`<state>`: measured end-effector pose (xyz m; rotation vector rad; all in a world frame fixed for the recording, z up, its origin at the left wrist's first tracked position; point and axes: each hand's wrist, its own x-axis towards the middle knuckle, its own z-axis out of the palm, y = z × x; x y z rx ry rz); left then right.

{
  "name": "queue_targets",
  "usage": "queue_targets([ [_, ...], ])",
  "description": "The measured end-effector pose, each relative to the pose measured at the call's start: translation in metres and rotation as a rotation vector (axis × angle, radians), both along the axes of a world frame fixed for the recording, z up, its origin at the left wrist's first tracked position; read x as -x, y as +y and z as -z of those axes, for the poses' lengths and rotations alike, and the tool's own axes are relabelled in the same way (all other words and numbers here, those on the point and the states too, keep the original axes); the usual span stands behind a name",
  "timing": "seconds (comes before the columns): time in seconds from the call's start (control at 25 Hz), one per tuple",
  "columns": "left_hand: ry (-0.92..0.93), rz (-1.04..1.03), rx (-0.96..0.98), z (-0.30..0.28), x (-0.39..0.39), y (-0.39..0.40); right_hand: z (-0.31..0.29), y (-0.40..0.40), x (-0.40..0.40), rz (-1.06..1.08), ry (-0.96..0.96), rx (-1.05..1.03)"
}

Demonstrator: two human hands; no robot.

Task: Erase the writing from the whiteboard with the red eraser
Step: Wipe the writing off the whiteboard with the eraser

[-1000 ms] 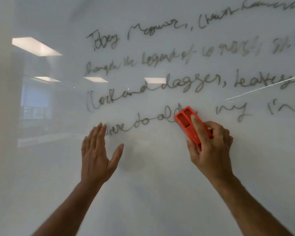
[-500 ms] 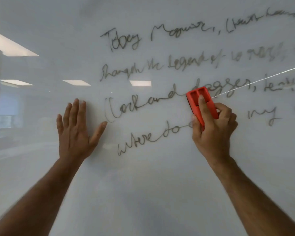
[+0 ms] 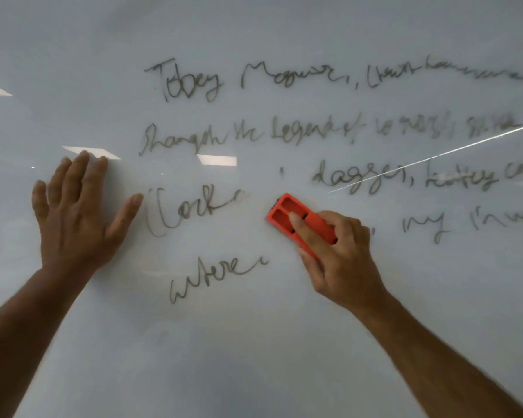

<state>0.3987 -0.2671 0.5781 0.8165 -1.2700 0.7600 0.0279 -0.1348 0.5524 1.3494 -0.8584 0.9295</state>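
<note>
A glossy whiteboard (image 3: 254, 357) fills the view, with several lines of dark handwriting (image 3: 254, 137) across its upper half. My right hand (image 3: 341, 260) grips the red eraser (image 3: 296, 220) and presses it flat on the board between the third and fourth lines, index finger lying along its back. A wiped gap surrounds the eraser: to its left stand "Clock" (image 3: 187, 212) and "where" (image 3: 212, 276), to its right "dagger" (image 3: 357, 176). My left hand (image 3: 76, 212) lies flat on the board at the left, fingers spread, holding nothing.
Ceiling lights reflect in the board as bright patches (image 3: 218, 160) near my left hand and at the left edge. A thin bright line (image 3: 435, 155) runs diagonally across the right side. The lower half of the board carries no writing.
The eraser has swept left and down across the third and fourth lines, wiping "and" and "do". My left hand has stayed flat on the board at the left.
</note>
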Motion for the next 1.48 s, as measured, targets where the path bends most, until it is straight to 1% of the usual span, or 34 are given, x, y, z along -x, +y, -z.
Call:
queue_targets([
  [0.04, 0.001, 0.003, 0.013, -0.006, 0.000, -0.004, -0.010, 0.009, 0.038, 0.015, -0.107, 0.055],
  [0.12, -0.015, -0.001, 0.056, -0.011, 0.000, -0.013, -0.035, 0.030, 0.116, 0.054, -0.407, 0.179],
  [0.2, -0.009, 0.026, 0.062, -0.012, -0.001, -0.024, -0.051, 0.044, 0.163, 0.025, -0.702, 0.252],
  [0.28, -0.005, 0.075, 0.016, -0.015, -0.006, -0.044, -0.059, 0.042, 0.166, 0.006, -0.951, 0.299],
  [0.32, -0.002, 0.100, -0.016, -0.016, -0.009, -0.052, -0.066, 0.038, 0.153, -0.005, -1.034, 0.302],
  [0.36, -0.002, 0.125, -0.042, -0.018, -0.012, -0.061, -0.074, 0.033, 0.136, -0.015, -1.064, 0.298],
  [0.4, -0.002, 0.141, -0.056, -0.019, -0.013, -0.066, -0.082, 0.026, 0.115, -0.018, -1.035, 0.288],
  [0.44, 0.001, 0.152, -0.059, -0.019, -0.013, -0.066, -0.088, 0.018, 0.091, -0.021, -0.964, 0.274],
  [0.56, 0.009, 0.081, 0.002, -0.014, -0.004, -0.040, -0.096, -0.010, 0.002, -0.043, -0.629, 0.245],
  [0.64, 0.013, 0.030, 0.033, -0.010, 0.004, -0.019, -0.083, -0.025, -0.064, -0.063, -0.414, 0.169],
  [0.72, 0.026, 0.012, -0.003, -0.010, 0.005, -0.011, -0.056, -0.037, -0.117, -0.055, -0.187, 0.058],
  [0.8, 0.016, 0.013, -0.033, -0.009, 0.004, -0.010, -0.027, -0.042, -0.139, -0.048, 0.029, -0.034],
  [0.88, 0.005, 0.010, -0.047, -0.008, 0.003, -0.009, -0.016, -0.038, -0.127, -0.029, 0.196, -0.091],
  [0.92, 0.001, 0.010, -0.059, -0.008, 0.004, -0.009, -0.018, -0.034, -0.113, -0.010, 0.235, -0.098],
  [0.96, -0.004, 0.013, -0.075, -0.009, 0.003, -0.008, -0.022, -0.030, -0.097, 0.005, 0.229, -0.085],
  [1.0, -0.009, 0.014, -0.085, -0.009, 0.003, -0.008, -0.028, -0.027, -0.083, 0.005, 0.179, -0.048],
  [1.08, -0.010, 0.003, -0.088, -0.008, 0.002, -0.009, -0.046, -0.023, -0.069, -0.027, 0.015, 0.005],
  [1.16, -0.002, 0.000, -0.080, -0.008, 0.003, -0.009, -0.066, -0.029, -0.082, -0.037, -0.129, 0.035],
  [1.24, 0.020, 0.011, -0.067, -0.008, 0.003, -0.009, -0.078, -0.040, -0.115, -0.035, -0.179, 0.036],
  [1.32, 0.039, 0.019, -0.050, -0.009, 0.003, -0.011, -0.074, -0.048, -0.152, -0.049, -0.091, 0.010],
  [1.4, 0.036, 0.021, -0.035, -0.009, 0.001, -0.013, -0.050, -0.054, -0.179, -0.049, 0.063, -0.038],
  [1.48, 0.026, 0.033, -0.027, -0.007, -0.002, -0.014, -0.023, -0.053, -0.182, -0.066, 0.154, -0.082],
])
